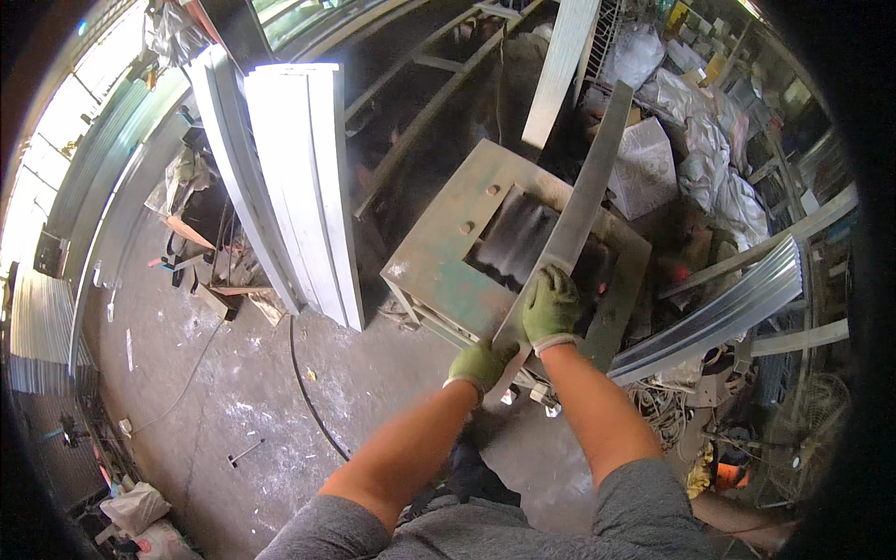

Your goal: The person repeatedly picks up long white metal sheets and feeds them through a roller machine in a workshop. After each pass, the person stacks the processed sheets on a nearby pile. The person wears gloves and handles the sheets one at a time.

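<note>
A long flat grey metal bar [590, 177] lies slanted across the top of a green and beige machine [439, 271]. Its far end juts past the machine's back edge. My left hand [481, 364], in a green glove, is closed around the bar's near end, at the machine's front edge. Farther up the bar, my right hand [551, 308], gloved alike, is closed over it from above, fingers curled over its side. Beneath the bar, a dark ribbed roller [513, 239] shows in the machine's opening; the bar and right hand hide part of it.
Left of the machine, tall white metal profiles [301, 187] stand upright. Another pale bar [560, 70] rises behind it. Bent shiny strips [719, 313] lie at right, near a white box [644, 168] and plastic sheeting [714, 159]. A black cable [308, 397] crosses the floor.
</note>
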### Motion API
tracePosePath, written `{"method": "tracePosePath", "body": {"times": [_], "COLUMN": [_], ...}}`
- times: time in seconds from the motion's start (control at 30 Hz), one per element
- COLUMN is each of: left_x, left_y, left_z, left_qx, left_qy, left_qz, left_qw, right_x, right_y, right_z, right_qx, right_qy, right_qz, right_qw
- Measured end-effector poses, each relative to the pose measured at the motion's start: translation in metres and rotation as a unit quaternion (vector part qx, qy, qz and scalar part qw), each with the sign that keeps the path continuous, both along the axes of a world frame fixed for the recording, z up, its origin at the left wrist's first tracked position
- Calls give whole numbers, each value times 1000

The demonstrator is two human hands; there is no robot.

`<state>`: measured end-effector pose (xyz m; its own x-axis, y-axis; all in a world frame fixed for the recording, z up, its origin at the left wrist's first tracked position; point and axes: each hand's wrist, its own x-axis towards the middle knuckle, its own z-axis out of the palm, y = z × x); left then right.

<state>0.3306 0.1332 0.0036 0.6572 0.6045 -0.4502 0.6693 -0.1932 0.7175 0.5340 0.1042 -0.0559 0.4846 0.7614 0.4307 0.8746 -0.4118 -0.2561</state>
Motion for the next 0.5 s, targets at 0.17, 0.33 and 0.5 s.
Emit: {"method": "tracePosePath", "body": {"times": [0.17,0.33,0.5], "left_x": [25,48,18], "left_y": [25,39,6], "left_z": [9,-18,-51], "left_qx": [28,145,89], "left_qy": [66,52,34], "left_qz": [-60,-157,-44], "left_qw": [996,975,994], "right_x": [15,40,2], "right_y": [20,38,10], "right_z": [8,10,3], "right_qx": [-24,-82,-33], "right_qy": [-5,8,-15], "right_qz": [-35,-56,-27], "right_qw": [999,995,999]}}
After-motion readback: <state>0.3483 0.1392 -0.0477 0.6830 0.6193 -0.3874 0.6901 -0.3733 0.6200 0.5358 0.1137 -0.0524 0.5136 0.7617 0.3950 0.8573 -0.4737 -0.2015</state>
